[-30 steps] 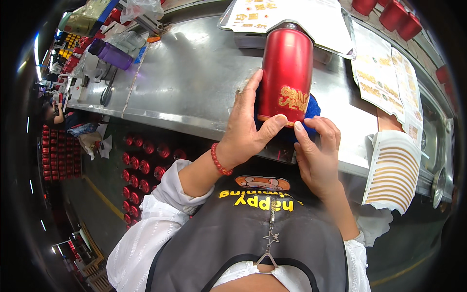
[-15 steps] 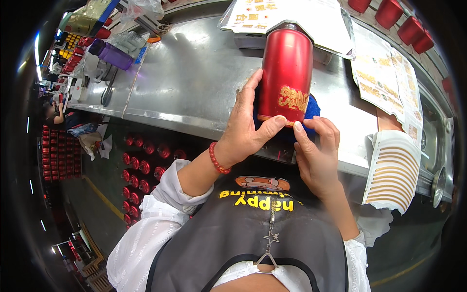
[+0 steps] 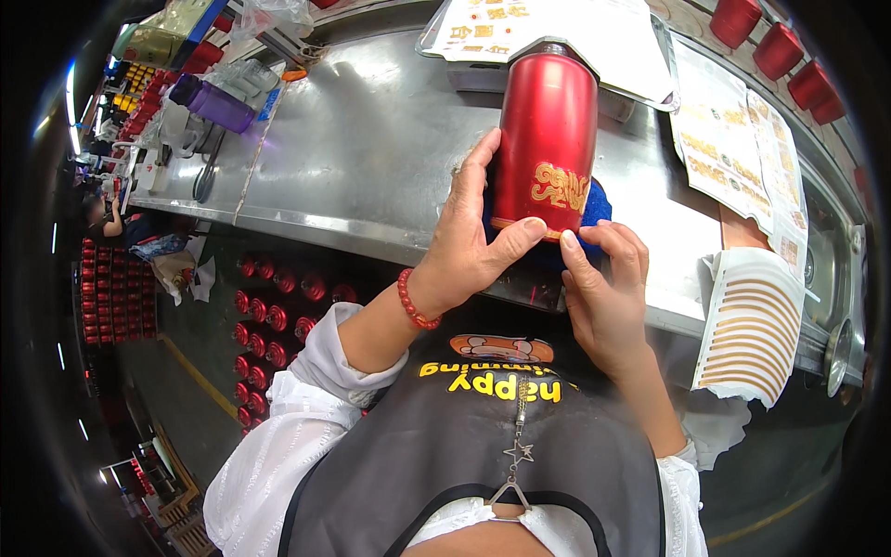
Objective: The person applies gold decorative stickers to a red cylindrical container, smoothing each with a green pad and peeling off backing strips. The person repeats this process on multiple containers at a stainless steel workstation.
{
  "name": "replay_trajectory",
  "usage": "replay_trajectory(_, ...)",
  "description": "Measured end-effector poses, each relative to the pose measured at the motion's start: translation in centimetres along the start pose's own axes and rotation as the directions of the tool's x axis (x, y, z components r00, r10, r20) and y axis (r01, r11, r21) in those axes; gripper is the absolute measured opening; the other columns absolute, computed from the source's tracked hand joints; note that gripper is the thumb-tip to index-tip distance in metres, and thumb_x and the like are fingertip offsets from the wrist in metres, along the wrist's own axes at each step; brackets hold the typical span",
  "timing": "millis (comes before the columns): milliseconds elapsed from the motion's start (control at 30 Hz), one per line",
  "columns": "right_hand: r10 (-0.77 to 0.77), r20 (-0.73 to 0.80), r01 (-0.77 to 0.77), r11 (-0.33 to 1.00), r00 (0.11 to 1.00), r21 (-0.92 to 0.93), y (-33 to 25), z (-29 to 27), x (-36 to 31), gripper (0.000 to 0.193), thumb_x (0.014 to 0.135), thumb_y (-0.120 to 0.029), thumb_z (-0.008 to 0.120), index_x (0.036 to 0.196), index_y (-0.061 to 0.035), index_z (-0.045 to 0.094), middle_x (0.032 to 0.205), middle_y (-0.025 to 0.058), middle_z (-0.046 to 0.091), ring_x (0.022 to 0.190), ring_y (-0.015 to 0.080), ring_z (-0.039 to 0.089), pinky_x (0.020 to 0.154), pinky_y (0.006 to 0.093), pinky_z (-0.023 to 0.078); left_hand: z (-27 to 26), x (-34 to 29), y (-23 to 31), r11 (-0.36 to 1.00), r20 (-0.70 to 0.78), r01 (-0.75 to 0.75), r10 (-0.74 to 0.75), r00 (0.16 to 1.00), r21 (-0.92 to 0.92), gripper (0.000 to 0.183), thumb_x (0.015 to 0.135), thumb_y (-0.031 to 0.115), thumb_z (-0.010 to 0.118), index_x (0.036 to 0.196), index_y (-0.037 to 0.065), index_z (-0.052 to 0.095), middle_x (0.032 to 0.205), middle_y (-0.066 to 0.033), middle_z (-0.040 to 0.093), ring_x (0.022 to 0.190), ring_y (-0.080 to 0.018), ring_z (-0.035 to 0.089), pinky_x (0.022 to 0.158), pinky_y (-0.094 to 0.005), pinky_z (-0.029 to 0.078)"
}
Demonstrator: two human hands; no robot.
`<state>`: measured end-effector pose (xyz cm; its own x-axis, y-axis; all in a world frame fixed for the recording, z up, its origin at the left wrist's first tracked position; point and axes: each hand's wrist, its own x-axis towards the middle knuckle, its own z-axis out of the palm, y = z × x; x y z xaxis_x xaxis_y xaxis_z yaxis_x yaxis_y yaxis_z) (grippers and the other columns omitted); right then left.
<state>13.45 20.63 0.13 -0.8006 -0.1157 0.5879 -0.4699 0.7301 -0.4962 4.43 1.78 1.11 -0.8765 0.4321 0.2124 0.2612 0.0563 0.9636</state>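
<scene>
A glossy red bottle (image 3: 549,125) with a raised gold pattern lies with its base toward me, over a blue cloth pad (image 3: 596,206) at the steel table's front edge. My left hand (image 3: 471,241) cups its left side, thumb pressed at the lower rim. Along that rim runs a thin gold strip (image 3: 555,234). The thumb and forefinger of my right hand (image 3: 603,288) close at the strip's right end; its other fingers are curled. Whether the strip is fully stuck down there I cannot tell.
At right a white sheet of curved gold strips (image 3: 750,325) hangs over the table edge, below sheets of gold decals (image 3: 729,148). A decal-covered tray (image 3: 631,46) stands behind the bottle. A purple bottle (image 3: 213,104) lies far left. Red containers (image 3: 778,51) line the far right.
The red containers at the far right have shifted right and nearer. My hands and the red bottle have hardly moved.
</scene>
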Motion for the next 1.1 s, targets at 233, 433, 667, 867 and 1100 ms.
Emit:
replay_trajectory(233, 0.003, -0.010, -0.003, 1.000, 1.000, 0.009, 0.0, -0.3, 0.0, 0.064, 0.066, 0.012, 0.068, 0.126, -0.0088, 0.067, 0.123, 0.0162, 0.055, 0.116, 0.0373, 0.053, 0.099, 0.0457, 0.045, 0.1, 0.2, 0.1, 1.000, -0.009, -0.009, 0.009, 1.000, -0.003, 0.091, 0.090, 0.031, 0.073, 0.152, -0.009, 0.019, 0.151, -0.0271, 0.031, 0.142, -0.0334, 0.033, 0.118, -0.0403, 0.026)
replay_trajectory(433, 0.352, -0.091, -0.228, 0.761, 0.931, 0.607, -1.0, -2.6, 1.4, 0.039, 0.100, 0.002, 0.047, 0.139, 0.0025, 0.049, 0.117, 0.0191, 0.068, 0.099, 0.0196, 0.069, 0.081, 0.0296, 0.056, 0.2, 0.2, -0.1, 0.999, -0.014, -0.017, 0.017, 1.000, 0.027, 0.091, 0.092, 0.036, 0.071, 0.151, -0.010, 0.019, 0.150, -0.0278, 0.032, 0.141, -0.0344, 0.034, 0.117, -0.0415, 0.027)
replay_trajectory(667, 0.581, 0.345, -0.638, 0.430, 0.737, 0.639, -2.0, -3.2, 3.5, 0.027, 0.098, -0.008, 0.052, 0.123, 0.0008, 0.057, 0.095, 0.0101, 0.069, 0.080, 0.0118, 0.065, 0.069, 0.0252, 0.054, 0.5, 0.0, -0.1, 0.999, -0.039, -0.008, 0.010, 0.999, 0.042, 0.090, 0.091, 0.035, 0.070, 0.151, -0.010, 0.020, 0.149, -0.0288, 0.035, 0.137, -0.0364, 0.037, 0.116, -0.0430, 0.028)
replay_trajectory(867, 0.562, 0.430, -0.659, 0.303, 0.707, 0.689, -2.4, -2.8, 3.9, 0.027, 0.097, -0.011, 0.052, 0.121, 0.0007, 0.056, 0.099, 0.0108, 0.068, 0.081, 0.0126, 0.065, 0.070, 0.0258, 0.055, 0.6, 0.1, -0.3, 0.993, -0.061, -0.046, 0.053, 0.997, 0.109, 0.092, 0.089, 0.036, 0.071, 0.151, -0.010, 0.021, 0.146, -0.0299, 0.039, 0.133, -0.0389, 0.041, 0.114, -0.0446, 0.029)
replay_trajectory(1100, 0.565, 0.443, -0.659, 0.259, 0.696, 0.706, -2.1, -2.8, 3.5, 0.028, 0.097, -0.012, 0.053, 0.122, 0.0008, 0.055, 0.098, 0.0115, 0.068, 0.080, 0.0133, 0.065, 0.071, 0.0266, 0.055, 0.7, -0.1, -0.1, 0.993, -0.065, -0.037, 0.045, 0.997, 0.116, 0.094, 0.090, 0.038, 0.072, 0.151, -0.010, 0.020, 0.147, -0.0291, 0.039, 0.133, -0.0378, 0.041, 0.115, -0.0439, 0.028)
